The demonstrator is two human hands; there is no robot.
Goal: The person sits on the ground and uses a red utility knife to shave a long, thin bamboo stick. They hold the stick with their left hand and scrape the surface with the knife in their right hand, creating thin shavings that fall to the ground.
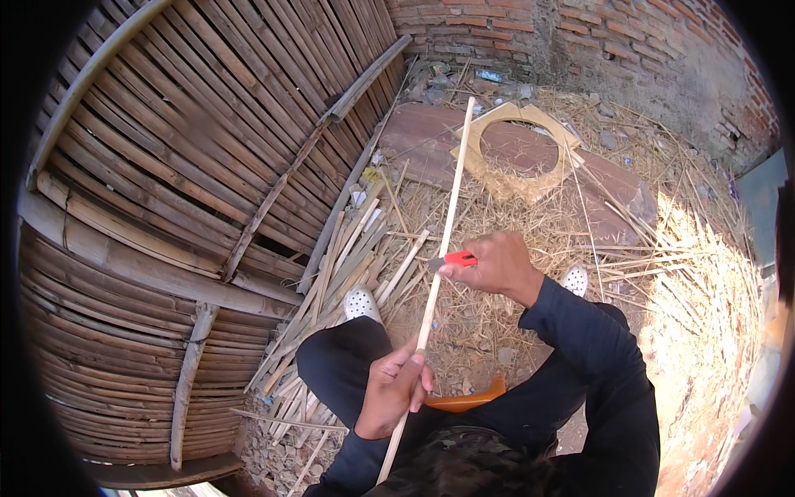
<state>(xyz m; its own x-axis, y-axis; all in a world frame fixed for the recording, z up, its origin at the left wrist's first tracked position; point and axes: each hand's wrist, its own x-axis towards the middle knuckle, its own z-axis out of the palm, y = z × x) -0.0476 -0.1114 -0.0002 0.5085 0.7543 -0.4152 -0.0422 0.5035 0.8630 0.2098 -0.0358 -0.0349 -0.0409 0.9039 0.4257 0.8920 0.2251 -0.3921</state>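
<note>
A long pale bamboo strip (450, 204) runs up and slightly right from my lap, its far end pointing at the brick wall. My left hand (393, 389) is wrapped around its lower part. Farther up, my right hand (501, 263) grips a red-handled utility knife (460, 259). The grey blade end lies against or just over the strip; whether it cuts into the wood cannot be made out. Part of the knife's handle is hidden inside my right fist.
A woven bamboo wall (207, 132) stands on the left, with split bamboo strips (348, 257) heaped along its foot. Ahead, a yellowish board with a round hole (472, 149) lies over shavings (513, 199). Beyond is a brick wall (497, 33). An orange stool (468, 401) shows beneath me.
</note>
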